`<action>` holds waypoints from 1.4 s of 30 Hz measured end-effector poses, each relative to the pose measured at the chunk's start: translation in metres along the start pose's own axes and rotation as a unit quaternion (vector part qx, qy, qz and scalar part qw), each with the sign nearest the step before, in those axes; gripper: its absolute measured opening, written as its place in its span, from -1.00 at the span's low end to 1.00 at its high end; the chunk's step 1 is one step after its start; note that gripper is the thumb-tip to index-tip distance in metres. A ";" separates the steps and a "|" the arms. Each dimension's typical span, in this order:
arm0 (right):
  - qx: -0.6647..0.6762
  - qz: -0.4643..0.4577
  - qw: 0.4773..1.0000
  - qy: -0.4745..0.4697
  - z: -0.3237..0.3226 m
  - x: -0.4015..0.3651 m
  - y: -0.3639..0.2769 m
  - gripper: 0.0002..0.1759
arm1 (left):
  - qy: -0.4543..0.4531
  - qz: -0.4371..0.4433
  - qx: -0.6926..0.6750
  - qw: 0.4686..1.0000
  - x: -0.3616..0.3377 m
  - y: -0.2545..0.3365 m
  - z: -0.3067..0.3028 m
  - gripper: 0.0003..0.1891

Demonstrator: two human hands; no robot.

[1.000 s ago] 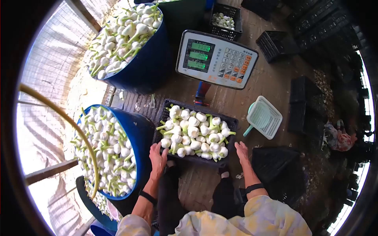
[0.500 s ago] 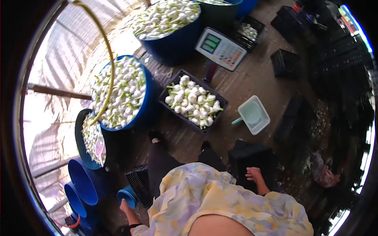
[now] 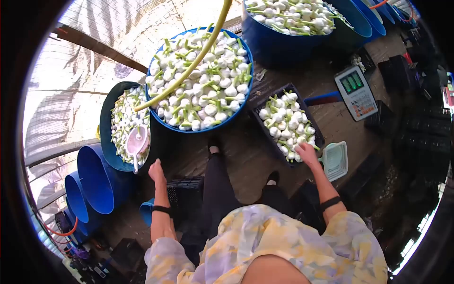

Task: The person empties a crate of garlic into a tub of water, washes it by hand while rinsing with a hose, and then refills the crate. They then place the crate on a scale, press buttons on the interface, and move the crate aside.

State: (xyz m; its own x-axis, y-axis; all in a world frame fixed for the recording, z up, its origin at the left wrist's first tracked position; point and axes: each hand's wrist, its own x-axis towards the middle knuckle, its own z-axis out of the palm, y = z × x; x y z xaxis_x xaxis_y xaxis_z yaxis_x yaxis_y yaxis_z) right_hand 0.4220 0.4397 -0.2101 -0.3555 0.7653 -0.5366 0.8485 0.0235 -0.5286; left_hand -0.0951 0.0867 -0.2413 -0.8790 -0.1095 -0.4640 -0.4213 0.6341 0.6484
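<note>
My right hand point(image 3: 306, 153) is at the near right corner of a black crate point(image 3: 320, 137) heaped with white garlic bulbs point(image 3: 287, 120). Its fingers are apart and reach over the bulbs there; no bulb shows lifted in them. Out to the left, my left hand point(image 3: 156, 171) hangs beside a teal tub point(image 3: 108, 137) with its fingers curled in and nothing visible in them. Smaller garlic pieces fill that tub, and a pale pink scoop point(image 3: 137, 140) lies on top, its handle towards me, close to the left hand but apart from it.
A blue barrel point(image 3: 198, 128) full of garlic stands ahead under a yellow hose point(image 3: 198, 59). Another full blue barrel point(image 3: 279, 40) is behind. A digital scale point(image 3: 356, 92) stands right of the crate, above a pale green handled basket point(image 3: 336, 161). Blue tubs point(image 3: 96, 180) are at left.
My view has swung left. My right hand has moved forward from beside my body to the garlic in the crate. My left hand has moved forward to beside the teal tub.
</note>
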 end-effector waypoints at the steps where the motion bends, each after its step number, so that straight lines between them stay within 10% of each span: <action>1: 0.077 -0.098 0.992 0.022 0.028 0.062 -0.073 -0.55 | -0.009 -0.017 0.016 1.000 0.019 0.026 0.042 -0.58; 6: 0.166 -0.109 0.979 0.048 0.114 0.241 -0.249 -0.25 | 0.045 0.059 0.102 0.992 0.068 0.054 0.219 -0.12; 10: -0.031 0.052 0.990 0.126 0.202 0.334 -0.259 -0.14 | 0.237 0.085 0.343 0.905 0.052 0.054 0.289 -0.03; 13: 0.112 0.041 0.984 0.133 0.230 0.376 -0.220 -0.23 | 0.226 0.121 0.309 0.916 0.065 0.041 0.311 -0.10; 16: 0.217 0.121 0.967 -0.058 0.200 0.392 -0.207 -0.37 | 0.210 0.106 0.294 0.926 0.062 0.043 0.325 -0.10; 17: 0.100 0.001 0.993 -0.065 0.252 0.426 -0.189 -0.38 | 0.215 0.104 0.287 0.928 0.056 0.049 0.324 -0.08; 18: 0.168 0.091 0.981 -0.015 0.223 0.401 -0.205 -0.44 | 0.220 0.101 0.280 0.929 0.055 0.052 0.325 -0.05; 25: 0.059 -0.162 0.956 0.236 0.139 0.342 -0.250 -0.54 | 0.219 0.064 0.289 0.930 0.041 0.066 0.334 0.05; 27: 0.444 0.008 0.896 0.007 0.117 0.345 -0.248 -0.45 | 0.229 0.066 0.290 0.927 0.043 0.064 0.336 0.07; 31: 0.571 -0.038 0.796 -0.200 0.085 0.328 -0.237 -0.36 | 0.239 0.064 0.279 0.928 0.033 0.066 0.332 0.09; 34: 0.670 -0.073 0.726 -0.137 0.051 0.278 -0.225 -0.39 | 0.248 0.082 0.283 0.923 0.041 0.064 0.342 0.12; 38: 0.761 -0.092 0.642 -0.013 0.047 0.239 -0.135 -0.69 | 0.258 0.073 0.308 0.913 0.052 0.061 0.333 0.10; 42: 0.740 0.098 0.656 0.114 0.052 0.204 0.007 -0.50 | 0.215 0.101 0.272 0.932 0.040 0.067 0.328 0.01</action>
State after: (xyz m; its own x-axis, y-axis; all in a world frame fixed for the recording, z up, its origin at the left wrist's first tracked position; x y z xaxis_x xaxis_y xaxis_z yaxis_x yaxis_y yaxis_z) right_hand 0.3346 0.5625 -0.3578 -0.0857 0.7406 -0.6665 -0.5005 -0.6104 -0.6139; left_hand -0.0850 0.3760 -0.4144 -0.9858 -0.1681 -0.0037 -0.1641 0.9567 0.2405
